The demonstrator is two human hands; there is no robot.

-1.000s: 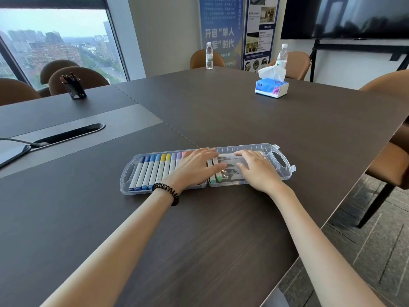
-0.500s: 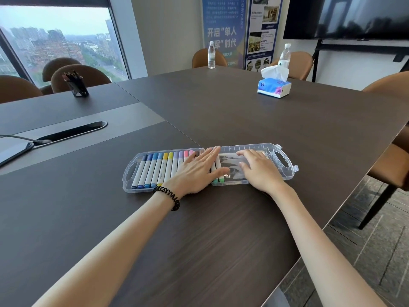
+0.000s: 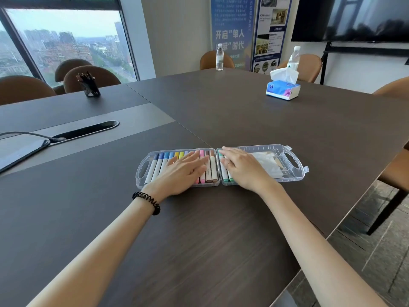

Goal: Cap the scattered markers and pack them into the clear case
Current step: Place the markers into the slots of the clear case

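While the clear case (image 3: 221,165) lies opened flat on the dark counter (image 3: 221,229), both halves side by side, two bare hands rest on top of it. In the left half a row of capped markers (image 3: 162,166) lies side by side, running from blues at the left through yellow and pink to brown (image 3: 212,168) beside the hinge. The left hand (image 3: 183,171) lies palm down across the middle of that row, fingers spread and flat, its grip closed on nothing. A black coil band (image 3: 147,202) sits on its wrist.

The right hand (image 3: 242,168) lies palm down over the hinge side of the right half, fingers extended and flat (again no grasp on anything), covering most of two green-capped markers (image 3: 226,176) there. Further right in that half lies a pale folded sheet (image 3: 269,166), near the case's handle cut-out.

Well away across the counter stand a tissue box (image 3: 283,88), two water bottles (image 3: 219,56) and a black pen holder (image 3: 89,86). A tablet with a cable (image 3: 20,151) lies at the left edge.
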